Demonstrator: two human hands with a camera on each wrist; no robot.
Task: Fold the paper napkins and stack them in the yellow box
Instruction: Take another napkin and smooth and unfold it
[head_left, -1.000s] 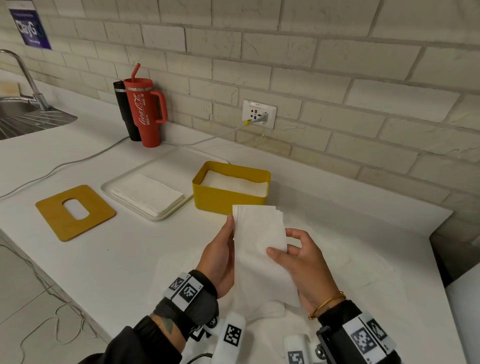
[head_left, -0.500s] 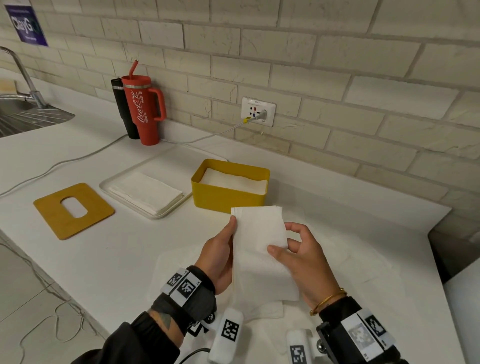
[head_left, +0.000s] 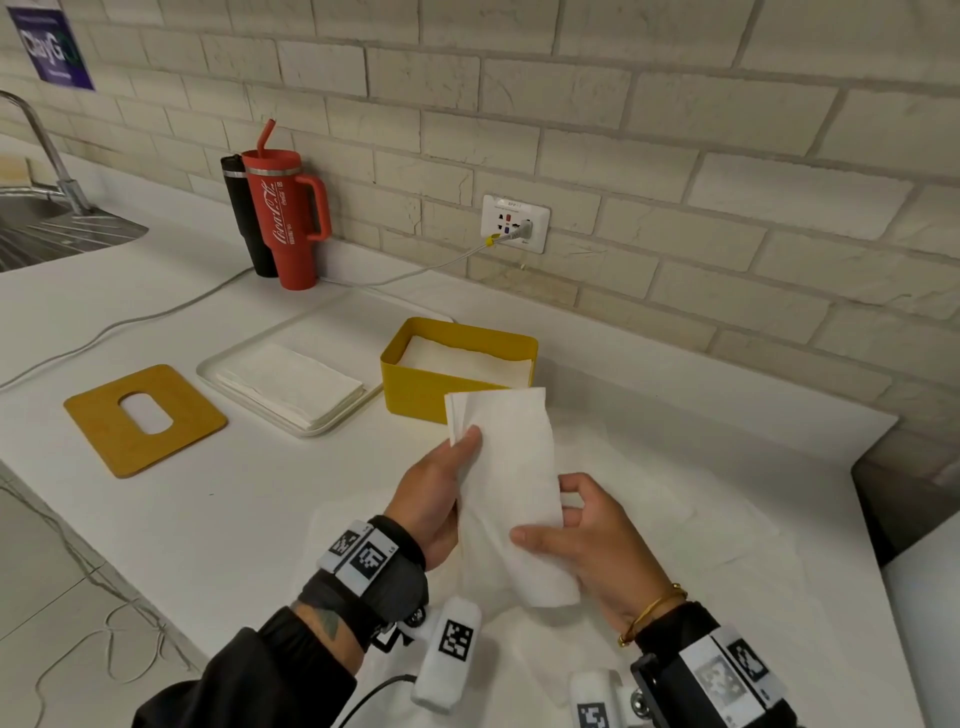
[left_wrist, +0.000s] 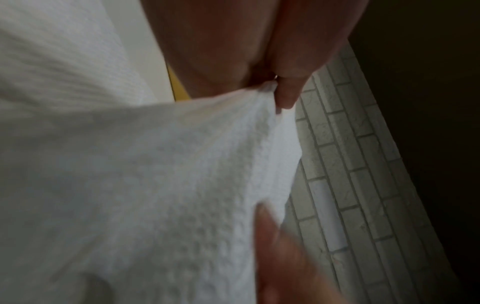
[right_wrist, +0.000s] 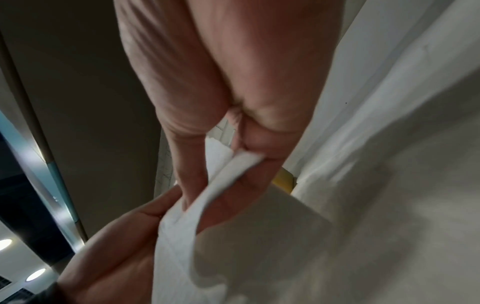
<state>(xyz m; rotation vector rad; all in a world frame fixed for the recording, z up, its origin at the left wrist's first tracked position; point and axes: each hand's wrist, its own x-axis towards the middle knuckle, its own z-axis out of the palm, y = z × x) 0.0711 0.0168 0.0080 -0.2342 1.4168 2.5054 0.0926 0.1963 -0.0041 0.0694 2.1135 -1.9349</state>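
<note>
The folding step is in hand: the left hand (head_left: 435, 499) pinches the napkin (head_left: 506, 478) at its upper edge, and the right hand (head_left: 587, 540) grips its lower part, just in front of the yellow box (head_left: 415, 387). Next, it probably needs one more fold, then placing inside the box. All is above a white counter (head_left: 234, 509) against a brick wall (head_left: 675, 156).

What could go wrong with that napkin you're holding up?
The napkin is thin and held in the air only by the left hand and right hand, so the fold might slip open or go crooked. The box already holds napkins near its rim, so this one may sit high or slide off. Loose sheets under the hands might get dragged.
</note>
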